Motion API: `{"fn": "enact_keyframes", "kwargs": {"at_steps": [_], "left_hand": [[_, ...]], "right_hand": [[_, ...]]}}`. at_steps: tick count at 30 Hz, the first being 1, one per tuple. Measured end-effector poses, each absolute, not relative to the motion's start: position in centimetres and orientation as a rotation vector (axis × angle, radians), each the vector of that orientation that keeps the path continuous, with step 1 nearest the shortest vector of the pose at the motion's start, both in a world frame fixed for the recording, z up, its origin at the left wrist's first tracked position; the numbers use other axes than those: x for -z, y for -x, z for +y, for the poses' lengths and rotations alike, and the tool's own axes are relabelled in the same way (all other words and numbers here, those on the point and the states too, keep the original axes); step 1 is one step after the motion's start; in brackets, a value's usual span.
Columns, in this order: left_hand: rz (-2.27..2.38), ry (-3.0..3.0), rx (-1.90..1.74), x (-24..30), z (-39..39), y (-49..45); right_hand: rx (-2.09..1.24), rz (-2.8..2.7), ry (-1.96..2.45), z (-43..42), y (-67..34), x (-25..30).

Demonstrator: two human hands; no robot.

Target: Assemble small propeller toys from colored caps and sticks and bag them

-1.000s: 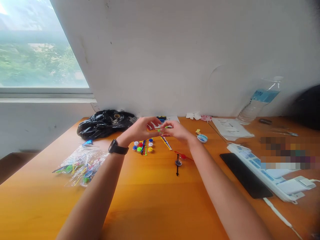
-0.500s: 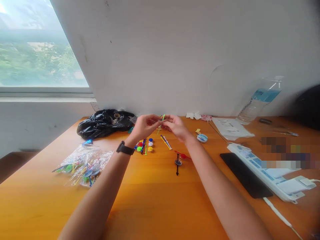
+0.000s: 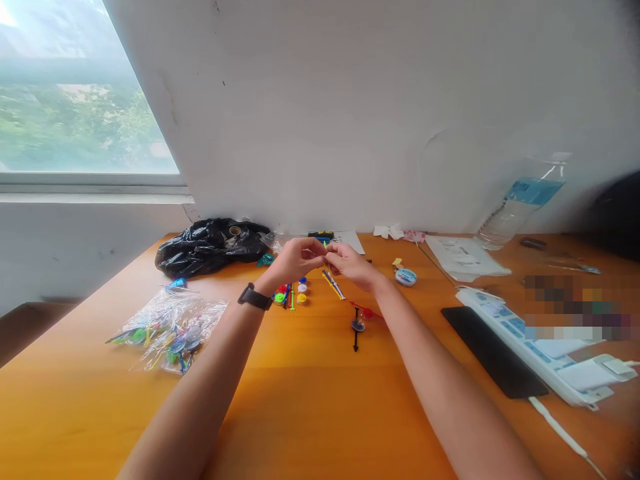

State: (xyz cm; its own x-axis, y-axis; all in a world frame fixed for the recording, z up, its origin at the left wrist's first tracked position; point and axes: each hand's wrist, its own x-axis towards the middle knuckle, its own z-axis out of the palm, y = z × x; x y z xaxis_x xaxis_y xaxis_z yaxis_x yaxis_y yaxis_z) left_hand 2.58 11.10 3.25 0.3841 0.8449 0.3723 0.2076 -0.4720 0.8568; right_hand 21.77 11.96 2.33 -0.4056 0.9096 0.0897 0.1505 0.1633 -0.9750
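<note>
Bright green slim plastic stick is pinched where the fingertips of the left hand and right hand meet, raised over the orange-brown wooden table; its tip shows, fingers hiding the rest. Both arms stretch forward, angled inward. Two arrow-shaped plastic pieces lie nearby: one black with a clear disc, one red. At least five small round coloured plastic caps sit near the left wrist.

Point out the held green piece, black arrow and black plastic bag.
Green piece [image 3: 325,245]: head view, its visible upper tip.
Black arrow [image 3: 355,339]: head view, its lower shaft.
Black plastic bag [image 3: 206,251]: head view, its crumpled front.
</note>
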Motion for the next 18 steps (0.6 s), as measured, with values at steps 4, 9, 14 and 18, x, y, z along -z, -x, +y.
{"fn": "enact_keyframes", "kwargs": {"at_steps": [4,9,14,18], "left_hand": [[0.939,-1.897,-1.021,-2.1,11.5,-2.4],[1.128,-2.004,-0.923,-0.4,12.0,-2.1],[1.158,-2.394,-0.79,0.9,12.0,-2.8],[1.21,-2.454,-0.656,1.2,11.8,-3.2]], "right_hand": [[-1.131,-1.83,1.233,12.4,-22.0,-1.6],[-0.749,-2.083,1.563,13.7,-23.2,-0.1],[-0.704,-2.18,1.666,14.1,-24.0,1.2],[-0.667,-2.232,1.696,14.0,-24.2,1.1]]}}
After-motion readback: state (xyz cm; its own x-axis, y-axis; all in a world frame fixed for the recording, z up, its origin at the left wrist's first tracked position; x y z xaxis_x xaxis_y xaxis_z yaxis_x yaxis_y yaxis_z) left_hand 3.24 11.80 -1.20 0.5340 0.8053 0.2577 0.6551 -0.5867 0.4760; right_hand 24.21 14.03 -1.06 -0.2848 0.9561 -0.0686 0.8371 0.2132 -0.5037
